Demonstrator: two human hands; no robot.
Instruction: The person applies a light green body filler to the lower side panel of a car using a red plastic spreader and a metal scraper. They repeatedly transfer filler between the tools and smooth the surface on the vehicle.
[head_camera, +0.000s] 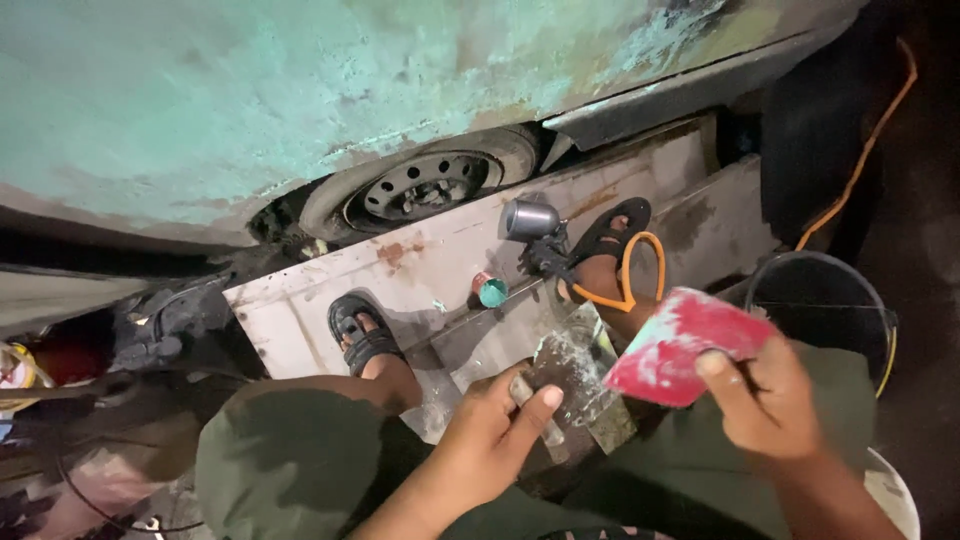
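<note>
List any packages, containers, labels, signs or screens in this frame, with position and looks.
No labels, signs or screens show.
Small can: on the pale board between the sandalled feet, round, red wall, teal inside.
Bucket: right of the feet, round, dark, with a wire handle.
Spray-gun cup: on the board above the can, grey metal cylinder.

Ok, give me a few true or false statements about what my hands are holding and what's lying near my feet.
1. The right hand holds a red-smeared spreader card. True.
2. The left hand is empty. False: it grips a putty-caked metal scraper.
3. A spray gun lies on the board by the feet. True.
4. Both feet are bare. False: both wear dark sandals.
5. The small tin sits in the black bucket. False: it sits on the board.
</note>
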